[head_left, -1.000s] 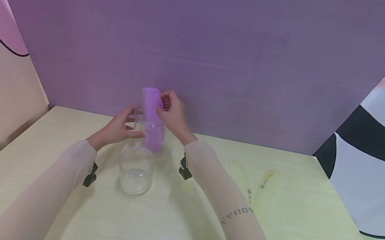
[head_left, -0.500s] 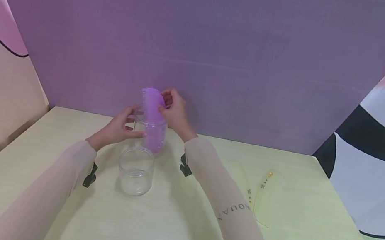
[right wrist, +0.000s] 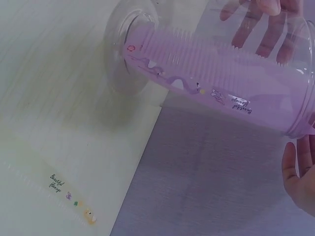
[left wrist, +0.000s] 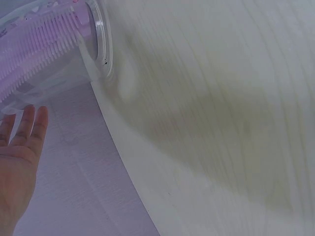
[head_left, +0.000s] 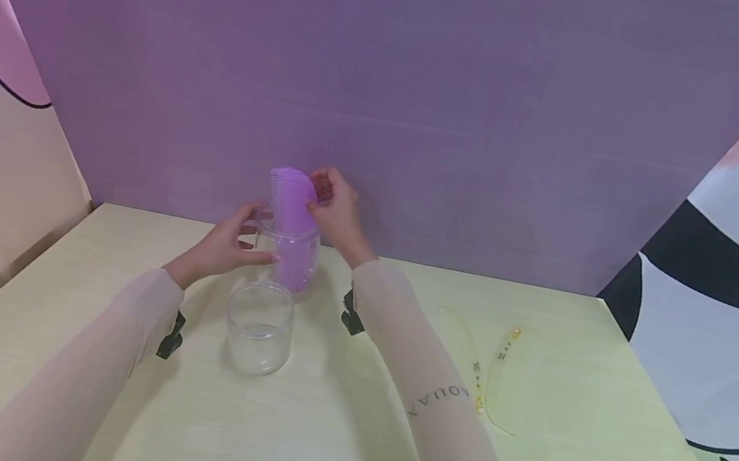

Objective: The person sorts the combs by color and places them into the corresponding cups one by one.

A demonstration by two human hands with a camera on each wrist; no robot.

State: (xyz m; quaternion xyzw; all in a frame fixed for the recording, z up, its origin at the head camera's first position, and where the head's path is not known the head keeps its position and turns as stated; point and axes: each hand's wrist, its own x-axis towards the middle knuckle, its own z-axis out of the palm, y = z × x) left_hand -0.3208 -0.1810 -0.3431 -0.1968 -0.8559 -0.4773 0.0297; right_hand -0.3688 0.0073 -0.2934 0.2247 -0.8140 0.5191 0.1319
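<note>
Jars first: the empty clear plastic jar (head_left: 259,326) sits nearest on the pale wooden table (head_left: 323,433), just in front of a second clear plastic jar (head_left: 290,250) with the purple plastic comb (head_left: 293,206) standing in it, top poking out. Left hand (head_left: 226,240) steadies that jar's side, fingers fairly straight against it. Right hand (head_left: 336,209) pinches the comb's top edge. Best bet is probably to keep the jar braced and ease the comb straight down so it doesn't tip. Two yellowish translucent combs (head_left: 499,372) lie off to the right.

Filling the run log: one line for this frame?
left hand: steadies far clear jar | right hand: holds purple comb upright in it | near jar: untouched
</note>
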